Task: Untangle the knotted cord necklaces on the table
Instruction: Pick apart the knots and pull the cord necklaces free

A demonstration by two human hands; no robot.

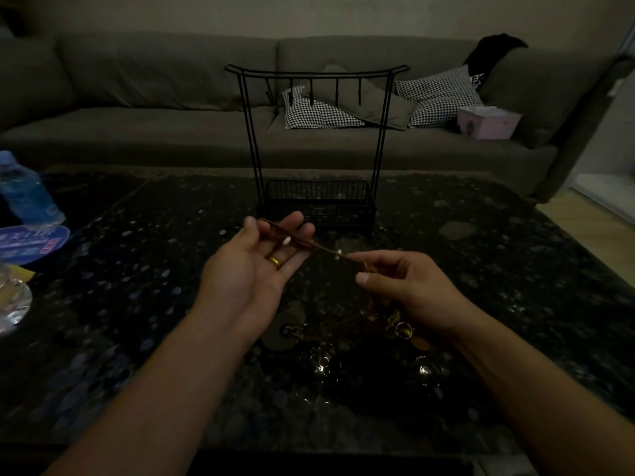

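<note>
Black wire jewellery stand [316, 201] on dark speckled stone table [137, 304], grey fabric sofa [137, 80] behind. Blue plastic bottle [27, 194] at table's left edge. Brown cord necklace [319, 249] before stand, above table.

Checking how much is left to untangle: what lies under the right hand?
A tangle of brown cords with metal rings lies on the table below the right hand. The wrist covers part of it.

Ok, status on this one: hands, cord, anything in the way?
Left hand open, brown cord across its fingers. Right hand pinches it. Tangle on table below. Nothing blocking.
</note>
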